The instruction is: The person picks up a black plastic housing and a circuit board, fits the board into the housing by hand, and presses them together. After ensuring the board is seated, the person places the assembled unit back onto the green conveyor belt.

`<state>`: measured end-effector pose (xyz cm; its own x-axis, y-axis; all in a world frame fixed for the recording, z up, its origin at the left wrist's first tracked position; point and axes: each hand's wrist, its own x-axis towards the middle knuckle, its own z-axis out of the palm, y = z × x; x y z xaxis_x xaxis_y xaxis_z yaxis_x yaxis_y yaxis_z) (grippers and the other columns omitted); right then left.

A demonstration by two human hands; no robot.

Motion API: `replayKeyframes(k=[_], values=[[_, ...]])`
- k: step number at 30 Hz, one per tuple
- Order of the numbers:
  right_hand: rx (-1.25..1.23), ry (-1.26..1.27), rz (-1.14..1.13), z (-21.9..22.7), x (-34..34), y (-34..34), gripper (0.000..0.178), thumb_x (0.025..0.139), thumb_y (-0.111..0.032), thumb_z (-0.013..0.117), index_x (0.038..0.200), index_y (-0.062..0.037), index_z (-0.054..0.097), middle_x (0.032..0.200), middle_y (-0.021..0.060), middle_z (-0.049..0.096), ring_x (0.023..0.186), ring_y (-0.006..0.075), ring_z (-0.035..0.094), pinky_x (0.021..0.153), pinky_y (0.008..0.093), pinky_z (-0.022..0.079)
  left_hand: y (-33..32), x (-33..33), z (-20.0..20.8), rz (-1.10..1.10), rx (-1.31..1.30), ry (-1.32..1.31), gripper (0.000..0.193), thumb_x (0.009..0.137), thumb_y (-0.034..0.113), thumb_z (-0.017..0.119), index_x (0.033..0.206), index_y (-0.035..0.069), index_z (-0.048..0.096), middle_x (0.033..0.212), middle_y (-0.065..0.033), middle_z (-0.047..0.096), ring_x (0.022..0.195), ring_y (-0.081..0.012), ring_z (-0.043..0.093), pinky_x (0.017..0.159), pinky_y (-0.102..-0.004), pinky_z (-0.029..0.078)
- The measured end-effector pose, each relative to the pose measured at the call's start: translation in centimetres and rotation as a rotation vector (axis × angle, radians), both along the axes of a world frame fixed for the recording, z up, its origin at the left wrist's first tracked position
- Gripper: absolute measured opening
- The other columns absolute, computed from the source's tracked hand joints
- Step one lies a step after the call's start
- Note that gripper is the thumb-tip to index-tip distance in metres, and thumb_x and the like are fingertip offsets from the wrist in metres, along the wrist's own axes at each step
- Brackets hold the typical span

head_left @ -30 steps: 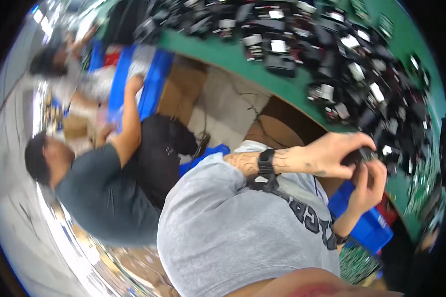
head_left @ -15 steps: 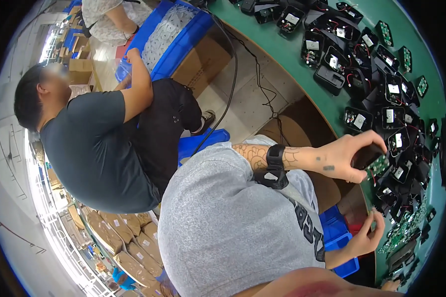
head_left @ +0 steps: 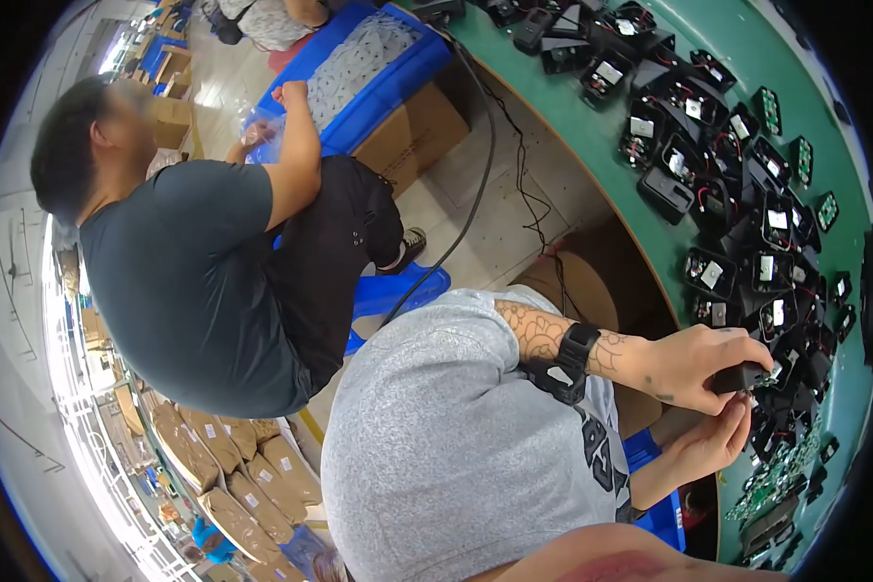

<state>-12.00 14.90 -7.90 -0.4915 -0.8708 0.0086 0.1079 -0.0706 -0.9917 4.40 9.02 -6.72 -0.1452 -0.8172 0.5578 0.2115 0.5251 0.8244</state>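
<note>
My left hand (head_left: 694, 367), with a dark strap and device on its wrist, closes its fingers around a small black plastic casing (head_left: 737, 377). A bit of green circuit board (head_left: 766, 377) shows at the casing's far side. Just below, my right hand (head_left: 713, 448) has thumb and fingers pinched together against the casing's lower edge. What its fingertips hold is too small and partly hidden. Beyond both hands lie several open black casings (head_left: 774, 315) with white parts and red wires.
A green table (head_left: 563, 121) curves along the right, with loose green boards (head_left: 761, 495) near its lower end. Left of me a co-worker (head_left: 189, 262) sits beside a blue bin (head_left: 398, 73) of white pieces. Black cables (head_left: 490, 145) hang between us; a blue stool (head_left: 398, 291) stands near.
My left hand has drawn down with the black casing and turned it. My right hand has risen to meet it, so the two hands, formerly apart, are together. The view has shifted slightly.
</note>
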Motion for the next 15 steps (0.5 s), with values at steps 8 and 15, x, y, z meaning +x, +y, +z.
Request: replayKeyframes(k=[8, 15], values=[[0.028, -0.187, 0.134, -0.5, 0.0, -1.6, 0.029, 0.096, -0.012, 0.053, 0.118, 0.0059, 0.054, 0.114, 0.0151, 0.06, 0.105, 0.0204, 0.058, 0.091, 0.0298, 0.048, -0.3, 0.7, -1.3, 0.072, -0.073, -0.101, 0.059, 0.071, 0.016, 0.074, 0.123, 0.013, 0.047, 0.088, -0.0102, 0.054, 0.066, -0.0273, 0.058, 0.054, -0.0354, 0.049], [0.16, -0.355, 0.084, 0.1, 1.4, -1.9, 0.027, 0.096, -0.01, 0.052, 0.119, 0.0038, 0.053, 0.116, 0.0129, 0.059, 0.103, 0.0205, 0.059, 0.089, 0.0299, 0.049, 0.0, 2.0, -1.3, 0.097, -0.161, -0.289, 0.057, 0.07, 0.018, 0.075, 0.121, 0.014, 0.05, 0.096, -0.0096, 0.055, 0.074, -0.026, 0.06, 0.06, -0.0344, 0.053]])
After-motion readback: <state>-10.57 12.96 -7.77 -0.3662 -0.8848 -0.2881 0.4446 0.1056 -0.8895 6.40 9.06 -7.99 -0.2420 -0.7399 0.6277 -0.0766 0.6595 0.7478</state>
